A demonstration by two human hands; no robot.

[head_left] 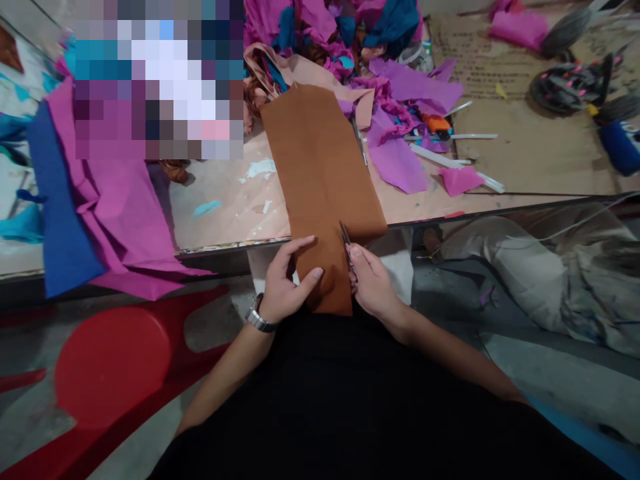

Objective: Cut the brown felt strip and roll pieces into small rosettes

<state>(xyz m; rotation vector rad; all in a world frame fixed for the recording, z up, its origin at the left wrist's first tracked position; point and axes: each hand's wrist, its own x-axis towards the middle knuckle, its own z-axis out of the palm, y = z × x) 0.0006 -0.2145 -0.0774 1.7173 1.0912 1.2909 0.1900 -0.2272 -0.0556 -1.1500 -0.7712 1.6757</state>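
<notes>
A long brown sheet (320, 153), which could be crepe paper or thin cloth, lies over the table edge and hangs toward my body. My left hand (287, 283), with a metal watch on its wrist, grips the near left edge; thumb and index finger show on top, while the other fingers are mostly hidden. In my right hand (373, 283) is a pair of scissors (346, 239), its blades pointing away from me at a cut in the sheet. To the right of that cut, a flap of the sheet spreads sideways. The scissors' handles are mostly covered by my fingers.
Pink, purple and blue scraps (400, 93) are heaped at the back of the table (225, 220). White sticks (480, 177) and cardboard (540, 153) lie on the right. Magenta sheets (115, 193) hang at left, above a red stool (113, 367). A blurred patch hides the upper left.
</notes>
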